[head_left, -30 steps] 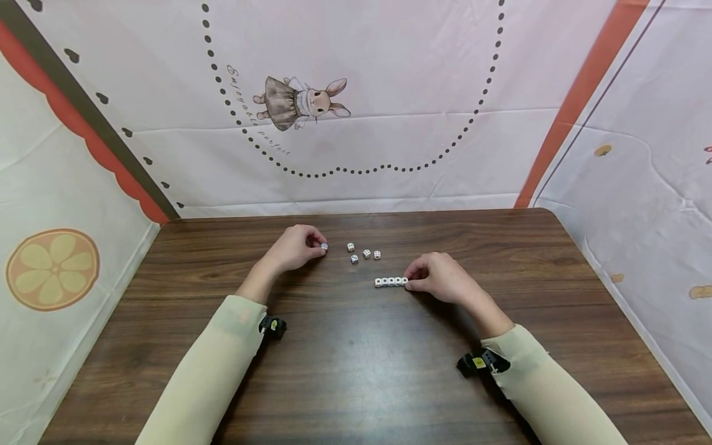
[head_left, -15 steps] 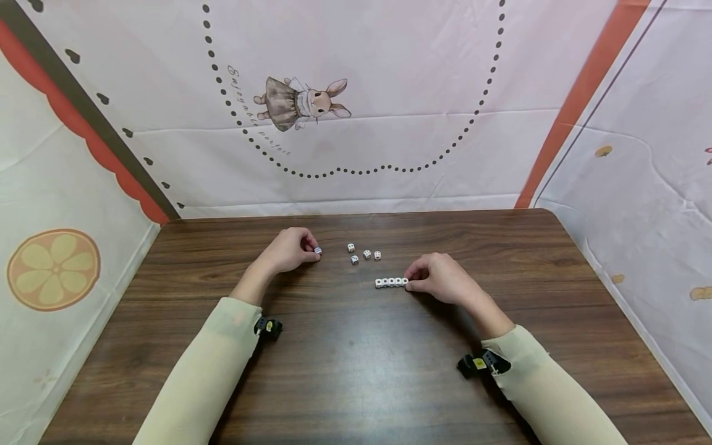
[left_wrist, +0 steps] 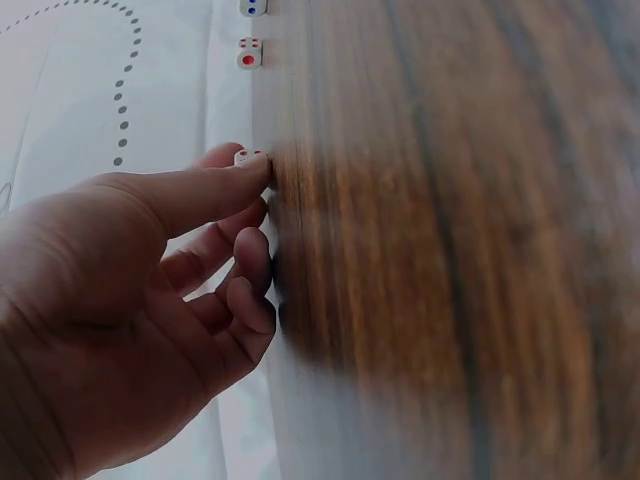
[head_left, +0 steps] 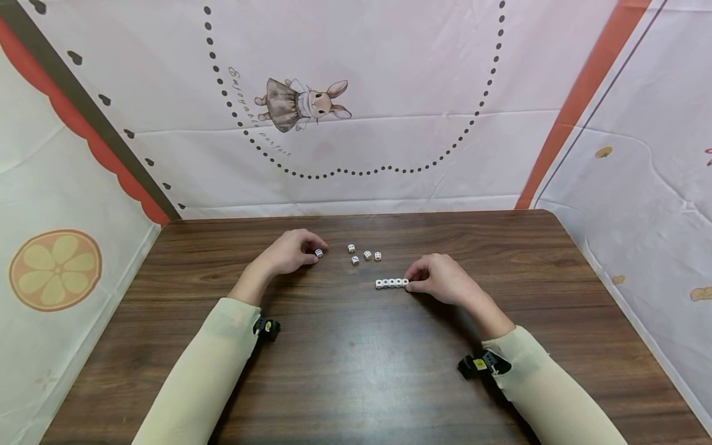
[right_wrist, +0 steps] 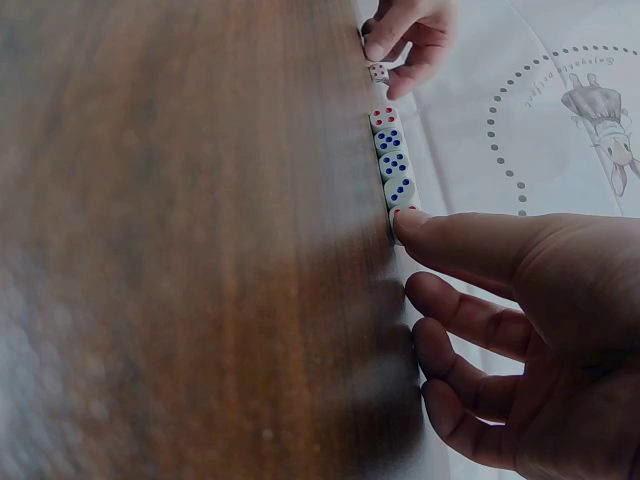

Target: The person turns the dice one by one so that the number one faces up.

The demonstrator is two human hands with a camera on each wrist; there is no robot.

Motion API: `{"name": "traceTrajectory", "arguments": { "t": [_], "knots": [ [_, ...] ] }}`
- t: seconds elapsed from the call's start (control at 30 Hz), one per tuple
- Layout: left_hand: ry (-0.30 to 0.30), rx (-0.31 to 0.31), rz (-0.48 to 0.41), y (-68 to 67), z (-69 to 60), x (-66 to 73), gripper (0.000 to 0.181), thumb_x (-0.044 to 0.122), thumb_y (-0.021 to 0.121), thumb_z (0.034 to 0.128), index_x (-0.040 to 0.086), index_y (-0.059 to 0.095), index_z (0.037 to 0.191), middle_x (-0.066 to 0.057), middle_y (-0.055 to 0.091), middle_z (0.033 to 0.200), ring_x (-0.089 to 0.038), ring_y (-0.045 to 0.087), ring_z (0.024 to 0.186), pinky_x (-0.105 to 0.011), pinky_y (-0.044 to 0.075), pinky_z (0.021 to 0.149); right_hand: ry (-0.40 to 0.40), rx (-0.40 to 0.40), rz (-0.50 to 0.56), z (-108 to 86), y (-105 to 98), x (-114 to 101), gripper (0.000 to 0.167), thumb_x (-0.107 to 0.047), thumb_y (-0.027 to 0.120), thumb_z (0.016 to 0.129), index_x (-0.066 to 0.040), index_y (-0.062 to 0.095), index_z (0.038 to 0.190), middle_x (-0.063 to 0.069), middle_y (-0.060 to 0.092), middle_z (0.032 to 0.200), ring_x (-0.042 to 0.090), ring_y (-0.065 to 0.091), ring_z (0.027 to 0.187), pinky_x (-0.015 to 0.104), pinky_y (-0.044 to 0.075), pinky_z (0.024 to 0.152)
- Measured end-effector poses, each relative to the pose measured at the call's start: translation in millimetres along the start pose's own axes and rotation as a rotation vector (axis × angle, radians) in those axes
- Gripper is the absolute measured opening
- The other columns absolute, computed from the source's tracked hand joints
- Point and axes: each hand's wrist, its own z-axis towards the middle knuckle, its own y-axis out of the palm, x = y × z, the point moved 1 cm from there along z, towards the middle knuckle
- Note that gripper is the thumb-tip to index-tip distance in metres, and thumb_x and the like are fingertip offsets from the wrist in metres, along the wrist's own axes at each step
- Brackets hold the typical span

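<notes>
Several white dice lie on the brown wooden table. My left hand (head_left: 286, 252) is at the far left of them, with a die (head_left: 319, 253) between thumb and index finger; in the left wrist view the thumb partly hides this die (left_wrist: 247, 157). My right hand (head_left: 440, 279) pinches the right end die of a straight row of dice (head_left: 392, 283). The right wrist view shows the row's dice (right_wrist: 395, 164) touching face to face, with red and blue pips on their near sides. The right thumb covers much of the end die.
Beyond the row, several loose dice (head_left: 367, 254) lie apart from one another, between the two hands. The wooden table (head_left: 345, 371) ends at a printed white cloth (head_left: 389, 142) at the back. Cloth also hangs at both sides.
My left hand has drawn slightly left and nearer with its die, and its index finger now reaches past the die, whose top shows more. The right hand and the row have stayed put.
</notes>
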Motion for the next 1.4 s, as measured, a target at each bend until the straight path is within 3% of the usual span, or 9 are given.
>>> {"name": "traceTrajectory", "arguments": {
  "t": [0.33, 0.83, 1.4],
  "knots": [
    [-0.016, 0.027, -0.025, 2.6, 0.5, -2.3, 0.015, 0.012, 0.080, 0.0967, 0.012, 0.079, 0.112, -0.001, 0.071, 0.099, -0.019, 0.063, 0.094, -0.039, 0.049, 0.087, 0.009, -0.006, 0.006, -0.8, 1.7, 1.9, 0.006, -0.019, 0.087, 0.090, -0.018, 0.082, 0.093, -0.010, 0.073, 0.084, 0.013, 0.060, 0.075, 0.036, 0.049, 0.070],
    [-0.042, 0.075, -0.080, 0.8, -1.0, -4.0, 0.008, 0.013, 0.078, 0.0979, 0.009, 0.075, 0.104, -0.003, 0.069, 0.093, -0.020, 0.062, 0.088, -0.038, 0.047, 0.082, 0.011, -0.003, 0.006, -1.1, 0.8, 0.7, 0.006, -0.019, 0.087, 0.090, -0.019, 0.082, 0.092, -0.011, 0.072, 0.083, 0.013, 0.059, 0.074, 0.035, 0.048, 0.070],
    [-0.049, 0.057, -0.062, -1.5, -0.3, -4.0, 0.015, 0.010, 0.077, 0.0984, 0.005, 0.075, 0.112, -0.004, 0.070, 0.097, -0.020, 0.063, 0.091, -0.038, 0.047, 0.085, 0.005, -0.002, 0.002, 0.3, 0.5, 1.0, 0.005, -0.018, 0.087, 0.090, -0.018, 0.082, 0.093, -0.011, 0.073, 0.083, 0.012, 0.060, 0.075, 0.035, 0.049, 0.070]
  ]
}}
